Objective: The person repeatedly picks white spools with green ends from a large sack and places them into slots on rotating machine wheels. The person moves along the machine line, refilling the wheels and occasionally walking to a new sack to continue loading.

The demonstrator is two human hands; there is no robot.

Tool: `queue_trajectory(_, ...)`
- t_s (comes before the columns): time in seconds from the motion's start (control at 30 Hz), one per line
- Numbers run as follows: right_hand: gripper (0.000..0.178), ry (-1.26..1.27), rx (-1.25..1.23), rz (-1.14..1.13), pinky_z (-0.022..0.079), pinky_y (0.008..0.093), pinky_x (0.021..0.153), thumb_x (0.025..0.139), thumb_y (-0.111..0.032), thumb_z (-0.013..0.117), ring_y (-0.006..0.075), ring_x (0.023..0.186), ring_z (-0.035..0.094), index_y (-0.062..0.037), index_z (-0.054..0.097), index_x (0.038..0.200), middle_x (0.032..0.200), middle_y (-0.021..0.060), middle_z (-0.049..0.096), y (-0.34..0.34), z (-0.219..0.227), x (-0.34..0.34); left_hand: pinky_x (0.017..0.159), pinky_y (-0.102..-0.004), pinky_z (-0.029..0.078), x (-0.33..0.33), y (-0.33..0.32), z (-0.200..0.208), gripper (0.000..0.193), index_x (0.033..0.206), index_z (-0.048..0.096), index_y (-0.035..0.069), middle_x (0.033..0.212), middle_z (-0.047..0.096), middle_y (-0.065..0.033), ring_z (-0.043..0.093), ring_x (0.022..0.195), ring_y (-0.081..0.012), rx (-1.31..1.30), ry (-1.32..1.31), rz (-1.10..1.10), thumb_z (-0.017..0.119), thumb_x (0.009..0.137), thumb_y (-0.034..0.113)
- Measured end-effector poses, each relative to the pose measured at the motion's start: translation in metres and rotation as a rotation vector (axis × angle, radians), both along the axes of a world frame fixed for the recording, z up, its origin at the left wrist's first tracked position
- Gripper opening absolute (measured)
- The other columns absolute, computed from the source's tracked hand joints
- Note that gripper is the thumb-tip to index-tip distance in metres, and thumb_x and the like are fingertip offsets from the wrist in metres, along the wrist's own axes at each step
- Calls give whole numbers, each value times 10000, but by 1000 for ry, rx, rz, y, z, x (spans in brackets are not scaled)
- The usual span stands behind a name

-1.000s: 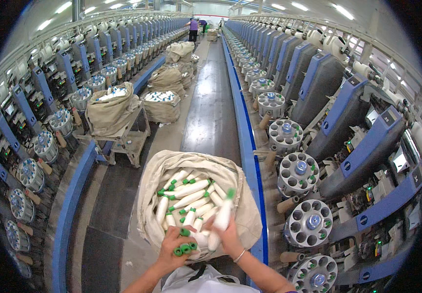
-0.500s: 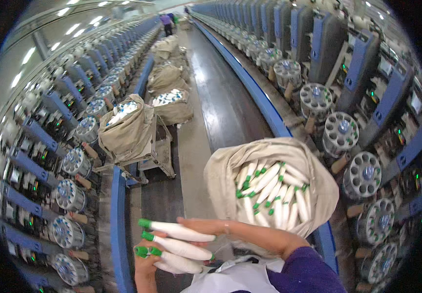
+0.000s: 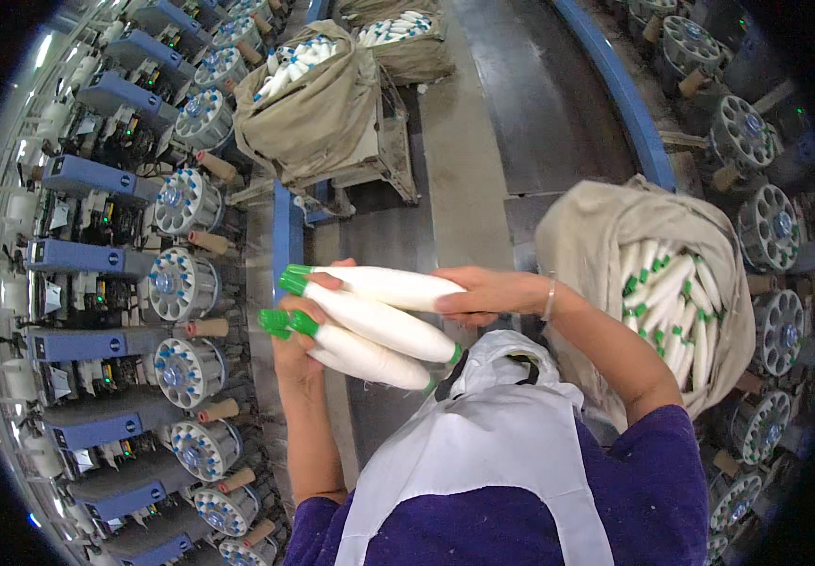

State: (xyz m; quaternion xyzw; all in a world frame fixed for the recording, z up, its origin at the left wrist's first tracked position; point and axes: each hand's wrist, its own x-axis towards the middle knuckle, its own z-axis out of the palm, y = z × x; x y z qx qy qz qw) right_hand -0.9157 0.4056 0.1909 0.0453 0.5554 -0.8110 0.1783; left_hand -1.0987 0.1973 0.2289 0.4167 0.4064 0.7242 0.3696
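Several white yarn bobbins (image 3: 379, 319) with green ends lie side by side in front of my chest, pointing left to right. My left hand (image 3: 296, 357) is closed around them near their left ends, its fingers partly hidden behind them. My right hand (image 3: 494, 291) grips the right end of the uppermost bobbin (image 3: 384, 286), thumb in front and fingers behind. Just right of my right forearm stands a beige cloth sack (image 3: 591, 241), its mouth open, filled with similar green-ended bobbins (image 3: 669, 316).
Rows of blue-and-grey winding machines (image 3: 96, 344) with round bobbin magazines (image 3: 185, 283) line both sides. Ahead on the left, a cart (image 3: 393, 156) carries a sack (image 3: 318, 118) of blue-ended bobbins; another sack (image 3: 417, 61) stands behind it. Blue rails (image 3: 629, 85) edge the aisle.
The view has tipped down, so the bobbins and both hands appear higher. My right hand has shifted from across the uppermost bobbin to its right end. My left hand keeps its hold.
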Motion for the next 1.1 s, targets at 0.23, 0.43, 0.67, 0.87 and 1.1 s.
queue_trajectory(0.23,295,-57,-155,-373,227,195,418,991,-318,476,27,497,299,-93,487,801,582,-73,342,131,-24,-69,1001,-609,390,-95,110,26,322,854,558,118,1129,537,-126,362,1269,-466,-14,117,135,743,775,370)
queue_trajectory(0.43,302,410,-295,-1020,354,211,518,1004,-276,442,58,602,399,-87,426,770,737,-9,451,231,-18,-134,1023,-588,369,-155,232,32,339,860,545,106,1149,529,-138,366,1272,-454,-11,142,125,741,774,368)
queue_trajectory(0.67,222,752,-790,-950,390,173,539,1010,-269,421,107,798,562,-71,480,926,937,41,546,370,-47,-164,1015,-555,404,-226,397,8,271,912,543,100,1207,493,-162,358,1288,-434,57,107,-98,690,831,312)
queue_trajectory(0.87,370,44,35,-938,361,182,532,972,-369,478,39,685,479,-74,489,1196,965,-2,583,464,-19,-200,1055,-542,361,-278,564,-6,313,916,544,101,1223,499,-166,349,1294,-431,33,-15,-214,710,812,344)
queue_trajectory(1.1,412,118,140,-832,381,207,570,920,-370,575,43,675,457,-37,563,1164,784,-42,515,609,-4,-190,1048,-497,353,-274,806,10,374,910,588,75,1206,535,-164,424,1248,-375,-29,-71,-483,773,745,355)
